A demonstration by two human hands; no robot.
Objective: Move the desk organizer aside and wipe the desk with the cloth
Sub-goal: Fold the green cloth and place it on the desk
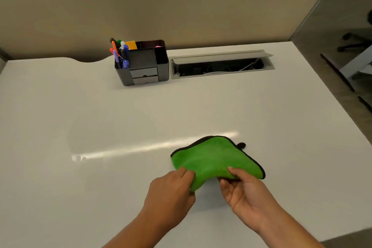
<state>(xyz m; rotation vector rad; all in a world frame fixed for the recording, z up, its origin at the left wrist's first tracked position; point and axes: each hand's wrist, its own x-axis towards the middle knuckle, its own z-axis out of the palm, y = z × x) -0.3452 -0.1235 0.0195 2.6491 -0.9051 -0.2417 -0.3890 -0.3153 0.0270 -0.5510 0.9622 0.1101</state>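
Note:
A green cloth (pixel 213 157) with a black hem lies folded on the white desk (pixel 80 117), near the front and right of the middle. My left hand (pixel 171 189) pinches its near left corner. My right hand (pixel 241 189) grips its near edge from below, palm turned up. The near edge is lifted off the desk. A dark grey desk organizer (pixel 149 66) stands at the back of the desk, apart from both hands. It holds several pens and markers on its left side and has small drawers in front.
An open cable tray (pixel 221 64) with a raised grey lid is set into the desk right of the organizer. A beige partition (pixel 141 6) with a blue sign reading 009 runs behind. The desk's right edge drops to the floor, where a chair base shows.

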